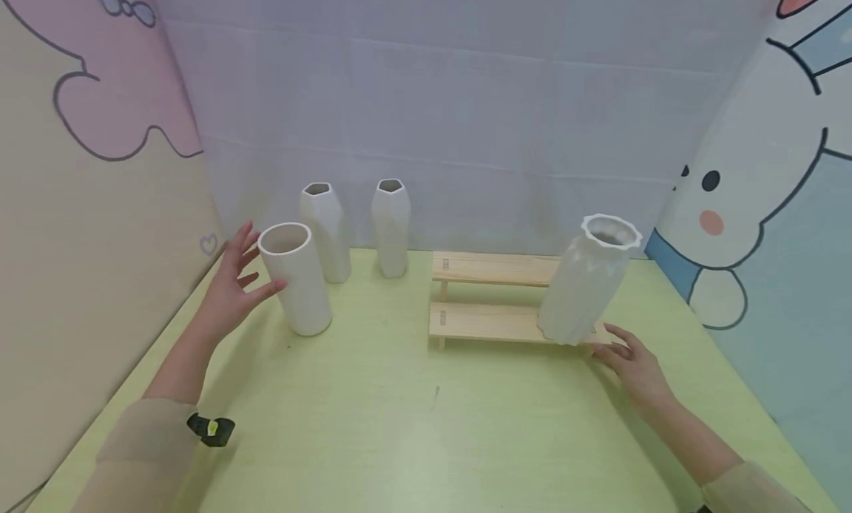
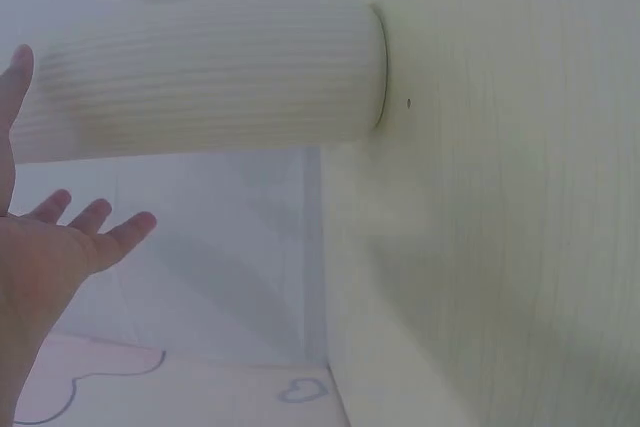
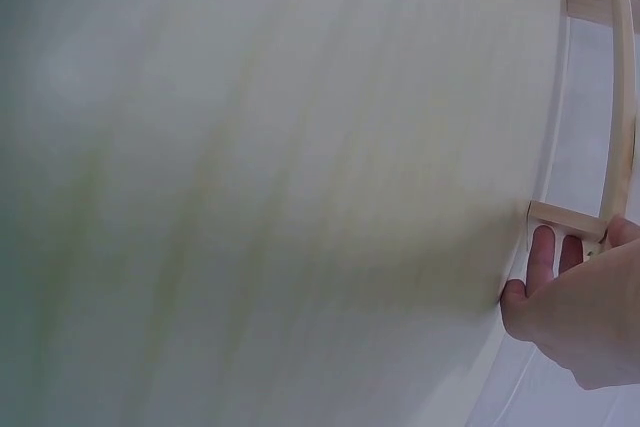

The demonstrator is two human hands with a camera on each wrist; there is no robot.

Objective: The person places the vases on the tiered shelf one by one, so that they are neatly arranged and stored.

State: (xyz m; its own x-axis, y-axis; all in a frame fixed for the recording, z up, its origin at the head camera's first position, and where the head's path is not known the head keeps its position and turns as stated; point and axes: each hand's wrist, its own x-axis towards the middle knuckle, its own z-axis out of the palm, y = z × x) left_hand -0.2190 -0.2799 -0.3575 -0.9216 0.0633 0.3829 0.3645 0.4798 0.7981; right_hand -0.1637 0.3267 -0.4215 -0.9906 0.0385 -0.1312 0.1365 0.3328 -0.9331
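Note:
My left hand (image 1: pixel 229 291) is beside a white ribbed cylinder vase (image 1: pixel 296 291), its fingers spread apart and the thumb overlapping the vase's front in the head view. In the left wrist view the fingers (image 2: pixel 120 237) stand off from the vase wall. At the right, my right hand (image 1: pixel 635 369) grips the near right end of a two-tier wooden shelf (image 1: pixel 492 322), thumb on top and fingers beneath, by the short leg (image 3: pixel 565 218). On the shelf's lower tier stands a white fluted vase (image 1: pixel 586 291) with a wavy rim.
Two slim white faceted vases, one (image 1: pixel 329 236) behind the cylinder vase and another (image 1: pixel 391 232) further right, stand near the back wall (image 1: pixel 452 114). Printed side walls bound the pale green table (image 1: pixel 399 424). A dark band (image 1: pixel 211 429) is at the left cuff.

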